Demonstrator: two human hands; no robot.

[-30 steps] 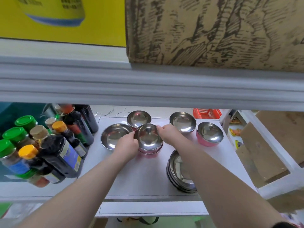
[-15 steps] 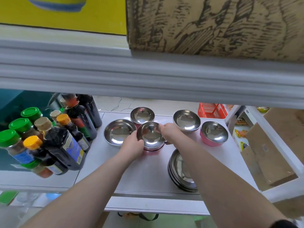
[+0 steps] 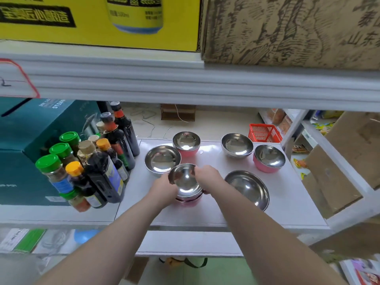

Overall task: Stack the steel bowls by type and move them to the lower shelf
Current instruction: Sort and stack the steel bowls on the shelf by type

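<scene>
A stack of pink-sided steel bowls (image 3: pixel 186 182) sits mid-shelf on the white shelf (image 3: pixel 287 208). My left hand (image 3: pixel 163 189) grips its left rim and my right hand (image 3: pixel 207 177) its right rim. Behind it stand a plain steel bowl (image 3: pixel 162 159) and a pink-sided bowl (image 3: pixel 186 141). To the right are a plain bowl (image 3: pixel 237 145), another pink-sided bowl (image 3: pixel 269 158), and a stack of wide shallow steel bowls (image 3: pixel 249 187) beside my right forearm.
Several sauce bottles and spice jars (image 3: pixel 96 161) crowd the shelf's left side, beside a teal box (image 3: pixel 26 145). An upper shelf edge (image 3: pixel 185 83) with cartons hangs overhead. A red basket (image 3: pixel 264 133) sits beyond the back right. A cardboard box (image 3: pixel 339 167) stands to the right.
The pink-sided stack in both hands has come toward the front of the shelf, away from the back bowls. The view has also shifted back and up.
</scene>
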